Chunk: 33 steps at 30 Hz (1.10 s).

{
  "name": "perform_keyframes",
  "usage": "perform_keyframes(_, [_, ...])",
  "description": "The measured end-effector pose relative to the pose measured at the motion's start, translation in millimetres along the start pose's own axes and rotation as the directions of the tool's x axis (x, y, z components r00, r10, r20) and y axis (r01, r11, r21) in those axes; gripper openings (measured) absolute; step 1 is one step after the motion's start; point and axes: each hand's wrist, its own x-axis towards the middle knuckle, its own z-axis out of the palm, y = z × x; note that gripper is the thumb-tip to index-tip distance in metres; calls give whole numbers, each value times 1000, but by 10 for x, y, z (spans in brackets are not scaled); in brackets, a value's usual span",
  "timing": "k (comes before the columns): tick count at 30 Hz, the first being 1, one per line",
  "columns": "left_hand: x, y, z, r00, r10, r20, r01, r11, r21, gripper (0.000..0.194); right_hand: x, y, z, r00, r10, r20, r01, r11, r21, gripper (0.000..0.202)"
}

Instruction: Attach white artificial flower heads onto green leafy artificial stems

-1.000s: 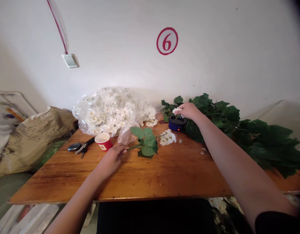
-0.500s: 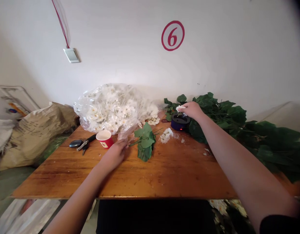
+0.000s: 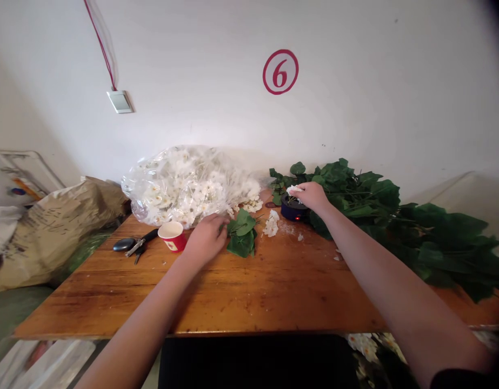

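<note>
My right hand point(image 3: 312, 195) is closed on a small white flower point(image 3: 293, 190), held over a round dark blue pot point(image 3: 294, 208) with a lit red light. At the centre of the table, my left hand point(image 3: 208, 235) rests beside a sprig of green leaves point(image 3: 241, 233); its fingertips are partly hidden at the sprig's stem side, so its grip cannot be made out. Between the sprig and the pot lies a white flower cluster point(image 3: 271, 223). Behind my left hand, a clear plastic bag point(image 3: 180, 186) is full of white flowers.
A red paper cup point(image 3: 172, 237) stands left of my left hand, near keys with a dark fob point(image 3: 125, 245). A large heap of green leaves point(image 3: 374, 205) covers the table's right side. Brown sacks point(image 3: 50, 227) lie beyond the left edge of the wooden table point(image 3: 249, 302).
My left hand has shifted right and closer to the leaves, off the sprig's stem end. My right hand has lowered the flower slightly at the pot. The camera view has tilted slightly.
</note>
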Motion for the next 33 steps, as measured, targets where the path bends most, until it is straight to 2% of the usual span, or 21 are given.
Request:
perform_keyframes(5, [435,238,327,983,180,36,-176,980,-92,26,-76,-47,5,1000,-5,-16,6,999,40,38])
perform_keyframes(7, [557,271,511,983,168,81,-159,982,-100,26,-102,-51,-3,1000,3,-31,-1,998,64,38])
perform_keyframes(9, [620,267,681,987,99,126,-91,993,-72,26,-131,-39,-5,998,11,-67,-4,995,103,38])
perform_keyframes(14, [543,202,934,977,67,204,-55,996,-66,20,-306,-38,35,982,73,-173,-6,934,357,44])
perform_keyframes(19, [395,191,996,972,-7,234,31,994,-100,21,-621,-192,92,986,105,-131,-13,828,561,50])
perform_keyframes(24, [339,221,957,966,-21,259,56,990,-128,18,-846,-306,161,991,106,-83,-31,781,623,51])
perform_keyframes(27, [316,206,953,970,-17,241,71,974,-216,18,-921,-316,235,988,144,-52,-77,762,644,52])
perform_keyframes(30, [311,150,964,973,-36,227,110,939,-326,26,-968,-321,280,987,157,-24,-103,750,653,51])
perform_keyframes(33, [333,81,950,952,-140,273,232,911,-341,45,-998,-337,257,993,120,-23,-77,763,642,48])
